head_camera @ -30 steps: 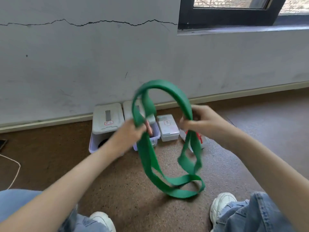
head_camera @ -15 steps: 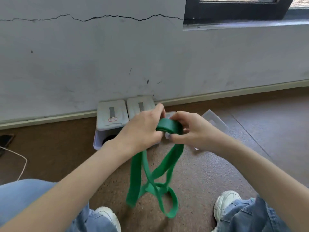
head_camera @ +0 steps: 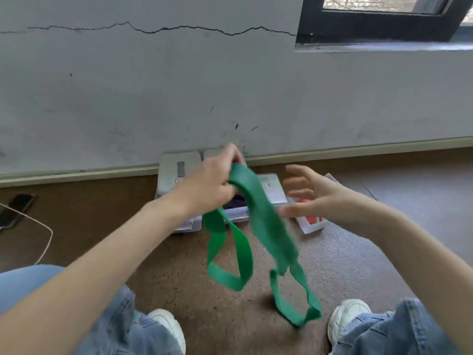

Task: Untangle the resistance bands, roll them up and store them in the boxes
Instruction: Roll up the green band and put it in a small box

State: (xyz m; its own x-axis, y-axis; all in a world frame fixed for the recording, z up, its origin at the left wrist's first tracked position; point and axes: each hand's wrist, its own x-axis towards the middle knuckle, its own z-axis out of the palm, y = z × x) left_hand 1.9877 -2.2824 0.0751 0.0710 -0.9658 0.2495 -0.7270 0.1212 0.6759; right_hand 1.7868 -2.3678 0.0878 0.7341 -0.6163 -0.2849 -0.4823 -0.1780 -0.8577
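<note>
At far left a dark phone (head_camera: 15,210) lies on the brown floor (head_camera: 204,316) with a white cable (head_camera: 43,242) looping past it.

Left hand (head_camera: 210,185) is raised in front of the boxes, fingers curled tight around the top of the green band (head_camera: 261,221). Band hangs from that fist in two drooping loops, one short loop below the wrist, one longer loop reaching down toward the right shoe (head_camera: 345,319). The long part is motion-blurred, so I cannot tell whether it touches the floor.

Right hand (head_camera: 309,196) is spread, fingers straight and apart, holding nothing. Its lower fingertips are just beside the band's right edge; contact cannot be told through the blur.

Behind the hands, white boxes sit against the wall's baseboard. The left box (head_camera: 174,175) has a grey strip on its lid and a small red-bordered label, writing too small to read. A smaller box (head_camera: 272,190) right of the band carries a label with a dark character, not legible. The box in the middle (head_camera: 235,216) is open with something dark inside. A white tray (head_camera: 311,224) with something red in it lies under the right hand.

Person wears blue jeans (head_camera: 122,329) and white shoes.
</note>
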